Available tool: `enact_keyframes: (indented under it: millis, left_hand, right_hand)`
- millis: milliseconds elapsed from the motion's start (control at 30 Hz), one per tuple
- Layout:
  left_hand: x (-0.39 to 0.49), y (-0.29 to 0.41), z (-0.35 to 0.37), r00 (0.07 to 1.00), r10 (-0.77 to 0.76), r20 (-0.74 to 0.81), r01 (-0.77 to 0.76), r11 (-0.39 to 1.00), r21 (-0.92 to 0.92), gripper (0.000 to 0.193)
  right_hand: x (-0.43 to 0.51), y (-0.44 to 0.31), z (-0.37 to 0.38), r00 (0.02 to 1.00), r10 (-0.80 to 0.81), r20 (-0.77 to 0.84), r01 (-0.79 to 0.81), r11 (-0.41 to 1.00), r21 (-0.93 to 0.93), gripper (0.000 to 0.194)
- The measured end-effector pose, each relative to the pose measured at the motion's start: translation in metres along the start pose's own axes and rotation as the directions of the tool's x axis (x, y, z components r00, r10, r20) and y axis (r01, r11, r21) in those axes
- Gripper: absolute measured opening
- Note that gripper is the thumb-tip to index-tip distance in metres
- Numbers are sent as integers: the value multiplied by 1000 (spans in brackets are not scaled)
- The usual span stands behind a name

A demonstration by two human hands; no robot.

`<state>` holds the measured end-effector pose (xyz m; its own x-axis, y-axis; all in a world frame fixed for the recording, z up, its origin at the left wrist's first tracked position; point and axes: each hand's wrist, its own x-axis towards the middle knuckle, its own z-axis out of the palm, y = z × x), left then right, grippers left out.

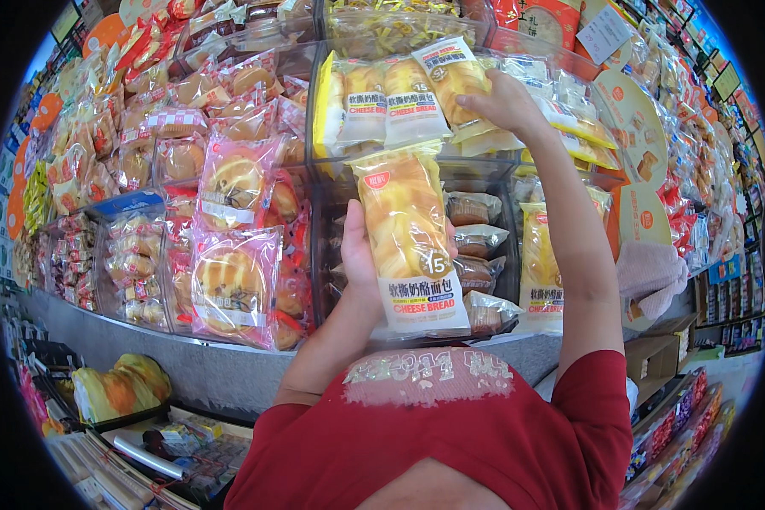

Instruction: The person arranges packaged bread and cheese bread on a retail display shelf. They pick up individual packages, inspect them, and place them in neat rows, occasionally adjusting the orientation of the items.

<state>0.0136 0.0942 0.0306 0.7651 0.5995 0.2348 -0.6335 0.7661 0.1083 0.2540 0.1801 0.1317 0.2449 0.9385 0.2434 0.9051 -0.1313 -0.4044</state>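
A packaged cheese bread (414, 236) in a clear and white wrapper lies in my left hand (360, 248), upright before my chest; the fingers curl behind it to its right edge. My right hand (497, 105) reaches to the upper bin, its thumb and fingers on a tilted cheese bread pack (449, 83). Similar packs (386, 102) stand beside that one on the left, and yellow-edged packs (574, 124) lie to the right beyond my wrist. Brown wrapped cakes (478, 242) fill the bin partly hidden behind the held pack.
Clear plastic dividers (315, 102) separate the bins. Pink-wrapped round breads (236, 280) stack at the left, with small wrapped snacks (137, 274) beyond. At the right are another bread pack (539, 255) and a pinkish cloth (650, 277). A grey counter edge (229, 370) runs before me.
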Motion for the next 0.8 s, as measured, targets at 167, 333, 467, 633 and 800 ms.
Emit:
enact_keyframes:
  millis: [167, 333, 467, 633, 800]
  left_hand:
    - [0, 3, -5, 999, 15, 50, -17, 999, 36, 83]
    - [0, 4, -3, 998, 20, -66, -20, 1000, 0, 85]
    - [2, 4, -6, 991, 31, -133, -31, 1000, -3, 86]
    - [3, 3, -9, 979, 36, -199, -31, 999, 28, 83]
    - [4, 1, -9, 992, 112, -54, -106, 990, 91, 72]
  right_hand:
    - [12, 12, 11, 994, -40, 97, 21, 982, 189, 69]
    - [0, 7, 2, 967, 83, 240, -229, 697, 680, 69]
    - [-19, 12, -12, 953, 150, 264, -303, 411, 860, 67]
    - [-77, 8, -27, 973, -41, 227, -222, 96, 970, 69]
    - [-148, -5, -26, 946, -206, 251, -268, -61, 961, 75]
